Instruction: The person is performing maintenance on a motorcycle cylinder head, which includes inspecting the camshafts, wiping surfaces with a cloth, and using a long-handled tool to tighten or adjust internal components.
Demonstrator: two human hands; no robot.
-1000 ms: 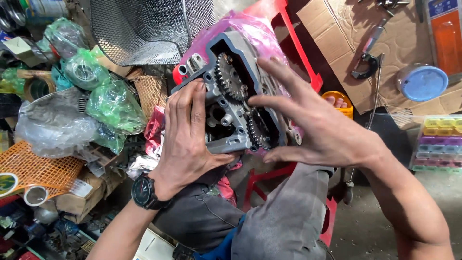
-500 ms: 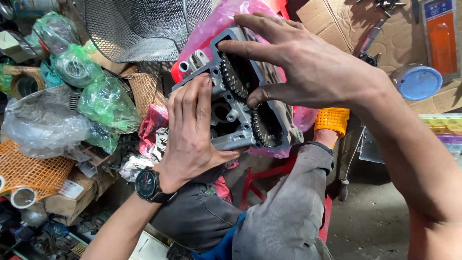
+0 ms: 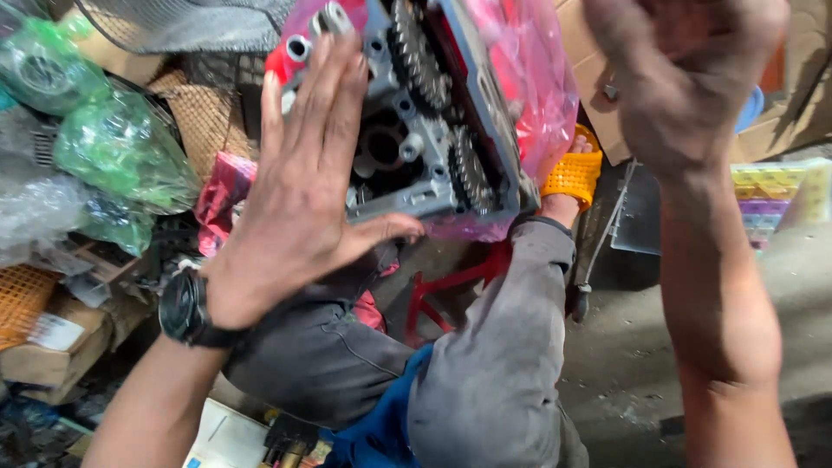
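Head view: our left hand (image 3: 299, 195) lies flat, fingers spread wide, against the grey gear housing (image 3: 425, 130) resting on our knees (image 3: 485, 347) in pink plastic (image 3: 529, 78). Our right hand (image 3: 685, 78) hovers raised beside it, blurred; we cannot tell its grip.

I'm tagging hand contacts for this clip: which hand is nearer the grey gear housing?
Left. The left hand lies flat against the gear housing, fingers spread over its left side. The right hand is raised off to the right, apart from it.
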